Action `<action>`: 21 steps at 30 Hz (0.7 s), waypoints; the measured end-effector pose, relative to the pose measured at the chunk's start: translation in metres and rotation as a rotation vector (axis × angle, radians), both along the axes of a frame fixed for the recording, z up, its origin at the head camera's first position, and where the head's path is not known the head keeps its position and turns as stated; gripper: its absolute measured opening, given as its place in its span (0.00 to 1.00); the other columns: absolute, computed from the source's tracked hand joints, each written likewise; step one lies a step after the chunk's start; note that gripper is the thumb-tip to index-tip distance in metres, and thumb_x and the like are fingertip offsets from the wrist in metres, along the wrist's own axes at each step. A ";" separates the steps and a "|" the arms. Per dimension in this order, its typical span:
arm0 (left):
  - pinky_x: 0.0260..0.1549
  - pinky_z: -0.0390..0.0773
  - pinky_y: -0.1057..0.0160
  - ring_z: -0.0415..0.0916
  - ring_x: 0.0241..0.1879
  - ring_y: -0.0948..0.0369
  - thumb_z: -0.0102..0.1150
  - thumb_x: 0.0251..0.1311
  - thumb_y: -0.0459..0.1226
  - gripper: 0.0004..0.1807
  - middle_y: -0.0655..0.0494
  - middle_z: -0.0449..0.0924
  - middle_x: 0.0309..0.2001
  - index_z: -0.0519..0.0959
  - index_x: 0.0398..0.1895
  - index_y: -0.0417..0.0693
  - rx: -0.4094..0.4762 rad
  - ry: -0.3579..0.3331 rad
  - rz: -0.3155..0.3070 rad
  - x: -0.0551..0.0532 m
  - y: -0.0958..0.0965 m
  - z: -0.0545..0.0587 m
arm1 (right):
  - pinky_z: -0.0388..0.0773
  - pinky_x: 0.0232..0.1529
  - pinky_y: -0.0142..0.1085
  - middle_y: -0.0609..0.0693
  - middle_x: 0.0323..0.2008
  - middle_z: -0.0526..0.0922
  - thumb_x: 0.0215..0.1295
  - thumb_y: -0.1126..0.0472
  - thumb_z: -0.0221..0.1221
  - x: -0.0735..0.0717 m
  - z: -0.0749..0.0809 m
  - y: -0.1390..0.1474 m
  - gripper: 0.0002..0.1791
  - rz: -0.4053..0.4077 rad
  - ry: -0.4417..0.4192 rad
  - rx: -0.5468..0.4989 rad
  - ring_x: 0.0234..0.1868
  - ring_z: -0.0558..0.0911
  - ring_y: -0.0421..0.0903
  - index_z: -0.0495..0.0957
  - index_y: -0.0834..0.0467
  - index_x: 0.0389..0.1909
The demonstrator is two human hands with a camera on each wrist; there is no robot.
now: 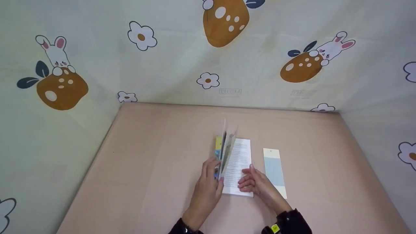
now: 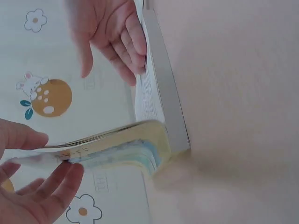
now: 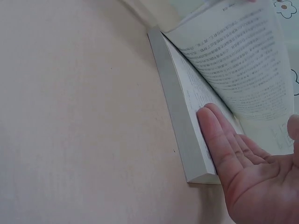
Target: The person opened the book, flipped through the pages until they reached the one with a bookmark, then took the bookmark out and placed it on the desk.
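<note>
A thick paperback book (image 1: pixel 239 162) lies open on the table, with its printed page facing up on the right. My left hand (image 1: pixel 204 190) pinches the raised front cover and some leaves (image 2: pixel 117 144) between thumb and fingers, so they stand nearly upright. Over the right part of the page is my right hand (image 1: pixel 258 186), palm turned inward and fingers fairly straight. In the right wrist view, its fingertips (image 3: pixel 210 119) rest at the page's edge. A pale blue and cream bookmark (image 1: pixel 274 170) lies flat just right of the book, near the right hand.
The table (image 1: pixel 146 156) has a pinkish-beige cover. Behind it and along both sides hangs a pale cloth (image 1: pixel 175 65) printed with rabbits, brown fruit and flowers. Dark wrist bands (image 1: pixel 287 222) sit on both wrists.
</note>
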State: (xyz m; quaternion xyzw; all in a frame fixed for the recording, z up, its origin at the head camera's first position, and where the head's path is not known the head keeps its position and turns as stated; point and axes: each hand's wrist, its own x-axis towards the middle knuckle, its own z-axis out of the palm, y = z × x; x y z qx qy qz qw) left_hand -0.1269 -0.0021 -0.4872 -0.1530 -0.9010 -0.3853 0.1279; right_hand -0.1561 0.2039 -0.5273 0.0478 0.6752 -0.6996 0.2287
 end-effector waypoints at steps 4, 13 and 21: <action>0.47 0.79 0.62 0.76 0.53 0.56 0.59 0.59 0.37 0.25 0.49 0.73 0.54 0.65 0.58 0.46 -0.111 -0.069 -0.116 0.003 0.012 -0.009 | 0.80 0.47 0.39 0.61 0.46 0.78 0.69 0.34 0.30 0.000 0.001 -0.001 0.44 0.003 0.004 -0.024 0.44 0.82 0.49 0.51 0.70 0.66; 0.58 0.67 0.48 0.67 0.59 0.46 0.61 0.56 0.42 0.23 0.45 0.70 0.60 0.74 0.55 0.47 -0.388 -0.100 -0.149 0.007 0.021 -0.035 | 0.78 0.44 0.34 0.69 0.55 0.72 0.69 0.56 0.49 0.000 -0.002 -0.014 0.30 -0.169 0.074 0.182 0.47 0.81 0.52 0.54 0.70 0.64; 0.60 0.65 0.46 0.65 0.61 0.43 0.62 0.55 0.40 0.24 0.44 0.69 0.61 0.75 0.56 0.47 -0.516 -0.110 -0.201 0.009 0.024 -0.033 | 0.72 0.16 0.36 0.65 0.32 0.82 0.65 0.58 0.55 0.009 0.003 -0.018 0.38 -0.028 0.308 0.881 0.18 0.77 0.46 0.49 0.57 0.72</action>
